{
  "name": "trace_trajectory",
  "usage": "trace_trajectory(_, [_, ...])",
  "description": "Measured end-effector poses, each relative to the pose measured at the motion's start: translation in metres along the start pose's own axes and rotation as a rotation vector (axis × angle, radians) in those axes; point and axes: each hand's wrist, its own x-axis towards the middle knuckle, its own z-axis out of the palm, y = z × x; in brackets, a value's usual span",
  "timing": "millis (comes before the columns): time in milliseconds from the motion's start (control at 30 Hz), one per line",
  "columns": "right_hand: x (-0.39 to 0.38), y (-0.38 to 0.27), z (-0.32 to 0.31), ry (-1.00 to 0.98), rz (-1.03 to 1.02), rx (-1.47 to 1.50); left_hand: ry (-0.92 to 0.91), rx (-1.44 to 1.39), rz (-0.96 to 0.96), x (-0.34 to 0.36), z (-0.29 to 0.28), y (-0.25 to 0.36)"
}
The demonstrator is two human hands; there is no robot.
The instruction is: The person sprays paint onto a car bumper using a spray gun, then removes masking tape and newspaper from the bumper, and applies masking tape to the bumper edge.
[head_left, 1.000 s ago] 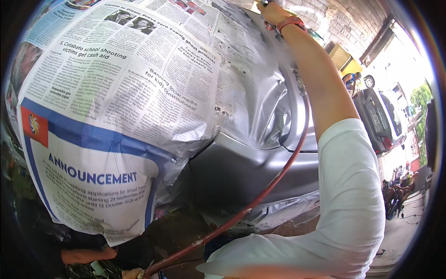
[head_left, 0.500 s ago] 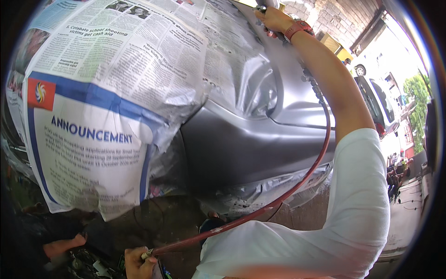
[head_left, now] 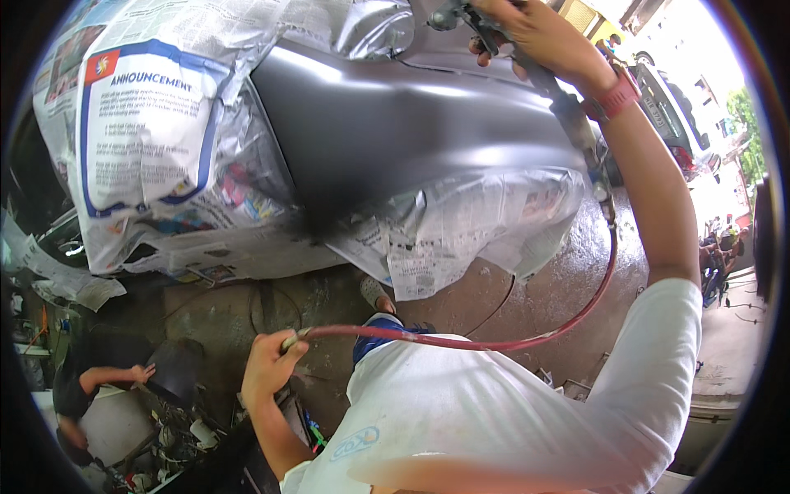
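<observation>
My right hand is wrapped round the grip of a spray gun, held over the upper part of a satin grey car panel. A red band circles that wrist. From the gun's fittings, a red air hose curves down and across in front of my white shirt. At the lower left, the fingers of my left hand are closed on the hose. Newspaper sheets and silvery plastic cover the car around the panel. A darker patch shows at the panel's lower left corner.
Another person's arm reaches in at the lower left, beside cluttered tools and parts. My foot stands on the stained concrete floor. Parked vehicles and several distant people appear at the right.
The view has tipped downward, so the panel sits higher and more floor shows. My right hand has brought the spray gun closer to me. Both hands keep their grip.
</observation>
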Motion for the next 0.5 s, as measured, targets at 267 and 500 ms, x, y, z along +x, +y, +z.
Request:
trace_trajectory(267, [-0.144,0.040,-0.027,0.311,0.425,0.393,0.125,0.149,-0.123,-0.070,0.073,-0.068])
trace_trajectory(500, [-0.092,0.065,-0.004,0.236,0.396,0.539,0.270,0.100,-0.250,-0.137,0.073,-0.118])
